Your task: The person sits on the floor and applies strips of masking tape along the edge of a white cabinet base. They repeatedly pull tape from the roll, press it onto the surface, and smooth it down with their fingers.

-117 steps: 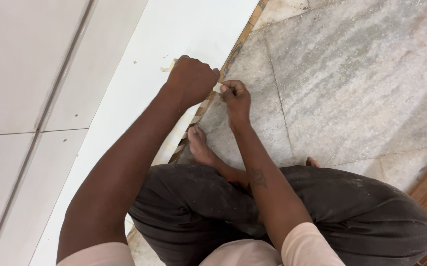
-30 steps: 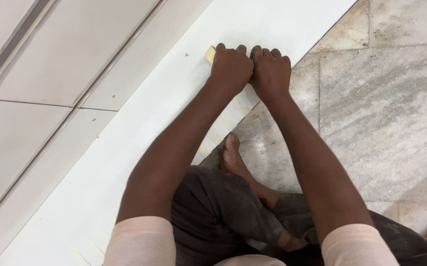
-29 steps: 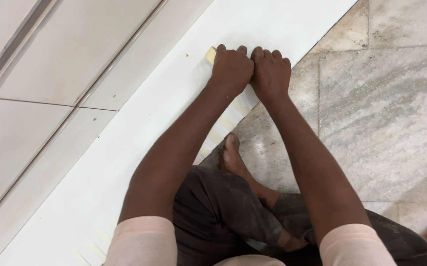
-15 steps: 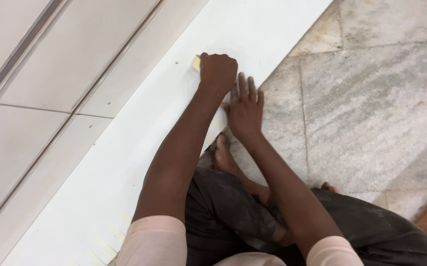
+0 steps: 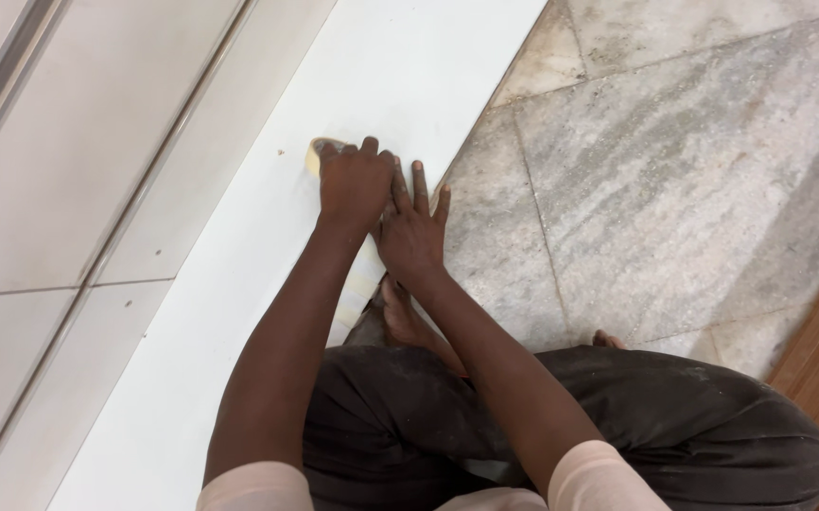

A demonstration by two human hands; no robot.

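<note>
Person squats on grey marble floor (image 5: 674, 189), dark trousers (image 5: 636, 416) and a bare foot (image 5: 400, 317) nearest the camera. Right hand (image 5: 412, 232) lies flat, fingers spread, pressing the edge of a long white board (image 5: 239, 284), apparently to steady it. Left hand (image 5: 353, 182) is curled tight over a small pale yellow pad (image 5: 315, 151), which sits on the board just beyond the knuckles. No containers visible. Farther left: white panelled surface (image 5: 78, 189).
</note>
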